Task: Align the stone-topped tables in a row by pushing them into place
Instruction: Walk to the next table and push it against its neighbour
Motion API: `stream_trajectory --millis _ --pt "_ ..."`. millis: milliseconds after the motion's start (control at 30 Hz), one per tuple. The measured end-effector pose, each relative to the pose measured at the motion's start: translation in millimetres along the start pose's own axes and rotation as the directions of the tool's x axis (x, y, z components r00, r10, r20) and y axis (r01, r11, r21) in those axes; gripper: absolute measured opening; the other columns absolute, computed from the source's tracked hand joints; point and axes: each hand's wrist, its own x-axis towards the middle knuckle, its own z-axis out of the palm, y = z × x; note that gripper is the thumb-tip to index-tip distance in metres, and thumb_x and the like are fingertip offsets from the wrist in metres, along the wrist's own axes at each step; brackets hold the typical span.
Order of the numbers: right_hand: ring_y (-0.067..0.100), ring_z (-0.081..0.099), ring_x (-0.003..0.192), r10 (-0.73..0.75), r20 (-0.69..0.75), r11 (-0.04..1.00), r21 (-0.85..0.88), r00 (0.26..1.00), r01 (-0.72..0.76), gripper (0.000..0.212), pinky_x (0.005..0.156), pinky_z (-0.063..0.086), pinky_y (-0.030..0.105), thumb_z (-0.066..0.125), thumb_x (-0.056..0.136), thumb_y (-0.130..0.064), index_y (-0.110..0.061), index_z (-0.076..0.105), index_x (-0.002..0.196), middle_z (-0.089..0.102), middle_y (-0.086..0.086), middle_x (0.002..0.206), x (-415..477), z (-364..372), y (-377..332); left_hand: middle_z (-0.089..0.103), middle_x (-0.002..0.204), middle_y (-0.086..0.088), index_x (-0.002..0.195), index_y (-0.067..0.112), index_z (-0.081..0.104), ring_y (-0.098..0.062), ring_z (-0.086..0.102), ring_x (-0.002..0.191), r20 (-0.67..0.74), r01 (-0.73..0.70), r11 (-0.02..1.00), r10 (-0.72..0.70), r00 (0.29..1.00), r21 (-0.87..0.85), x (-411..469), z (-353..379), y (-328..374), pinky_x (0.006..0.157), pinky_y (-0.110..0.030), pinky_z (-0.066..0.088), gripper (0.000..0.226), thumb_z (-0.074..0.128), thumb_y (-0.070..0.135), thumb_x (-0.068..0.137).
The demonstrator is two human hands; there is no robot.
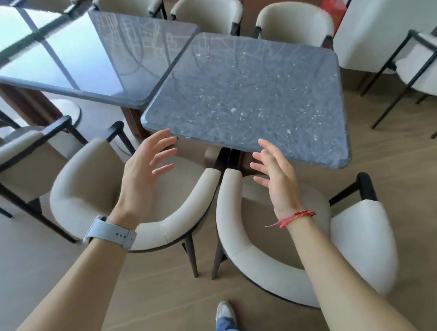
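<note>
Your fingers (164, 154) are spread and loose on both hands, holding nothing. Left hand (147, 172) and right hand (274, 179) hover at the front edge of the near worktop (253, 91), which sits skewed against the second worktop (112, 60). 2 chairs (86, 184) stand below your wrists.

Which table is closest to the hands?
The speckled table on the right, set crooked. The left hand and right hand are open at its near edge. The shiny table on the left lies farther off.
</note>
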Motion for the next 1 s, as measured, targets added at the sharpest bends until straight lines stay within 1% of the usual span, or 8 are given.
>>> stream_trajectory --millis 233,367,467,633,767,867,933,1000 --pt "0.012 0.066 0.110 0.037 -0.127 0.999 -0.026 0.991 -0.041 0.040 0.087 0.053 0.029 0.048 0.085 -0.055 -0.047 0.059 0.122 0.064 -0.007 0.126 22 23 10 0.066 0.141 0.000 0.136 0.031 0.060 -0.021 0.060 0.133 0.123 0.060 0.998 -0.056 0.991 -0.027 56 -16 -29 0.112 -0.048 0.045 0.064 0.045 0.067 0.086" --pt "0.010 0.067 0.107 0.025 -0.209 0.998 -0.051 0.978 -0.036 0.036 0.087 0.053 0.031 0.049 0.085 -0.055 -0.049 0.059 0.119 0.067 -0.013 0.113 25 48 11 0.065 0.142 0.001 0.136 0.032 0.060 -0.018 0.060 0.133 0.194 0.080 0.996 -0.074 0.978 -0.027 81 -35 -40 0.115 -0.047 0.042 0.067 0.044 0.071 0.084" --pt "0.006 0.067 0.105 0.026 -0.230 0.996 -0.075 0.973 -0.045 0.036 0.088 0.053 0.031 0.049 0.085 -0.055 -0.049 0.058 0.119 0.067 -0.015 0.112 29 61 10 0.066 0.141 0.003 0.134 0.034 0.061 -0.016 0.060 0.133 0.207 0.087 0.996 -0.080 0.975 -0.024 99 -43 -44 0.114 -0.045 0.043 0.064 0.044 0.072 0.084" --pt "0.007 0.065 0.111 0.038 -0.235 0.994 -0.095 0.971 -0.062 0.049 0.096 0.051 0.034 0.049 0.085 -0.054 -0.037 0.059 0.130 0.067 -0.017 0.108 42 67 16 0.067 0.139 0.007 0.129 0.041 0.064 -0.012 0.060 0.132 0.229 0.097 0.995 -0.092 0.969 -0.012 115 -45 -58 0.110 -0.041 0.044 0.058 0.044 0.073 0.085" --pt "-0.001 0.062 0.111 0.061 -0.211 0.992 -0.094 0.976 -0.082 0.047 0.101 0.048 0.030 0.053 0.084 -0.052 -0.039 0.060 0.128 0.064 -0.019 0.118 61 68 34 0.067 0.138 0.012 0.128 0.039 0.064 -0.007 0.058 0.133 0.246 0.114 0.991 -0.128 0.961 0.068 131 -32 -80 0.111 -0.034 0.043 0.054 0.045 0.069 0.087" --pt "-0.008 0.061 0.105 0.077 -0.183 0.985 -0.139 0.980 -0.104 0.035 0.093 0.045 0.015 0.062 0.095 -0.044 -0.038 0.062 0.130 0.066 -0.008 0.126 92 69 53 0.064 0.137 0.023 0.130 0.039 0.064 0.010 0.052 0.132 0.272 0.123 0.980 -0.162 0.948 0.157 155 -23 -104 0.111 -0.022 0.040 0.044 0.047 0.056 0.093" --pt "-0.003 0.060 0.112 0.072 -0.166 0.973 -0.203 0.983 -0.105 0.034 0.088 0.041 0.007 0.060 0.098 -0.038 -0.037 0.062 0.132 0.064 -0.007 0.130 122 68 68 0.064 0.135 0.026 0.127 0.043 0.064 0.020 0.051 0.124 0.276 0.115 0.968 -0.175 0.945 0.223 180 -16 -121 0.110 -0.017 0.040 0.040 0.050 0.054 0.091" --pt "0.007 0.059 0.120 0.061 -0.148 0.957 -0.273 0.987 -0.100 0.033 0.094 0.041 0.015 0.060 0.098 -0.041 -0.040 0.061 0.131 0.061 -0.010 0.133 152 67 79 0.062 0.134 0.021 0.123 0.045 0.064 0.016 0.054 0.122 0.263 0.093 0.946 -0.179 0.948 0.309 207 -11 -135 0.115 -0.023 0.039 0.037 0.051 0.054 0.089"
